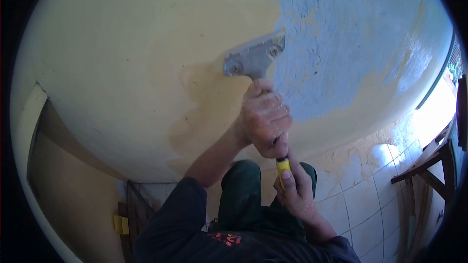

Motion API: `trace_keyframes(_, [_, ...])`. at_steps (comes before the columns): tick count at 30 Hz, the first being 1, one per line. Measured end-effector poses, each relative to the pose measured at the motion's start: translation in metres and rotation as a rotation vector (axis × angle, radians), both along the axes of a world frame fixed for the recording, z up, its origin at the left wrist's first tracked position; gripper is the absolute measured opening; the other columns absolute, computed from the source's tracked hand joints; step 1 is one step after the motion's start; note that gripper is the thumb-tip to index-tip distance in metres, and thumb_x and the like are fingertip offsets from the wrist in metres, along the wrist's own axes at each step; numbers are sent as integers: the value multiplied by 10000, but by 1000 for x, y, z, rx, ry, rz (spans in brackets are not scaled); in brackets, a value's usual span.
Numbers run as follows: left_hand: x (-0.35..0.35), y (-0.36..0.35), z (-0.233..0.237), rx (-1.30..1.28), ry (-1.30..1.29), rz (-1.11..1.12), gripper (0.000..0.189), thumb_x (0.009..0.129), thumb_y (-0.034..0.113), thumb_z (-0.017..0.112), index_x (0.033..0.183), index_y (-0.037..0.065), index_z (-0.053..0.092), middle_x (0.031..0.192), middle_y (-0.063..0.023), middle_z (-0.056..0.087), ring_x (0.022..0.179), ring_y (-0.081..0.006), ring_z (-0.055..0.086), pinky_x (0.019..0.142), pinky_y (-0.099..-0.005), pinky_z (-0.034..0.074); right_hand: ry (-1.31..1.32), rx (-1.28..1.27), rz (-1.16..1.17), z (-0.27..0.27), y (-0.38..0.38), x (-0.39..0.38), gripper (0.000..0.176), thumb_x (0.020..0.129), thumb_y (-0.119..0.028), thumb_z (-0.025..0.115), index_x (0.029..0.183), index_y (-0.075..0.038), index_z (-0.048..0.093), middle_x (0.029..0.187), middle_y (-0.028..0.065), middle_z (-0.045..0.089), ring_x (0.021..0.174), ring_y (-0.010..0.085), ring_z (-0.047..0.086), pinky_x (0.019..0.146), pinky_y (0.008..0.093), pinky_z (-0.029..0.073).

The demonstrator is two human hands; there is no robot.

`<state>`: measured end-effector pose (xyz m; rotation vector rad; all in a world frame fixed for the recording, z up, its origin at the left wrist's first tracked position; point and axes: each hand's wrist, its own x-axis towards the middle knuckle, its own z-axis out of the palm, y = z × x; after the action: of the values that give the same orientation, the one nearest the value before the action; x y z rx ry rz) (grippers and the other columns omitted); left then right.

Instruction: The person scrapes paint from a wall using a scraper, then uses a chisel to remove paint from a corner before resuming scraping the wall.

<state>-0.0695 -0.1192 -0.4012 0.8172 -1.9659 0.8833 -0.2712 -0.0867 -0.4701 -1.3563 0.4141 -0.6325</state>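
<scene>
A long-handled scraper (pixel 255 57) with a wide metal head and a yellow and black handle lies against the wall (pixel 161 34). Its blade edge meets the border between cream paint and a bluish exposed patch (pixel 321 73). My left hand (pixel 265 117) is wrapped round the upper handle, just below the head, with pale specks on its skin. Lower down, my right hand (pixel 296 190) grips the yellow end of the same handle, its thumb lying along it.
Pale debris (pixel 336 165) is scattered on the tiled floor (pixel 360 204) along the wall's foot. A dark wooden frame (pixel 431 165) stands at the right, near bright light. At the left are a wall opening's edge (pixel 36 102) and a yellow object (pixel 121 224) by dark wood.
</scene>
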Motion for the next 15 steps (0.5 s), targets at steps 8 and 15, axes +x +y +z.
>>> trace_keyframes(8, [-3,-7,16,-85,-2,-8,211,536,299,527,509,107,445,538,-35,446,549,-223,483,721,-404,409,26,-34,-9,4,-5,-2,546,1059,-245,422,1541,-38,268,671,-20,463,572,35,429,532,204,379])
trace_keyframes(15, [-12,9,-41,28,-21,61,199,525,290,533,510,110,447,545,-26,457,565,-226,494,746,-400,429,30,-188,-128,-48,13,-15,523,1053,-241,428,1515,-16,328,695,-20,481,591,40,449,562,198,400])
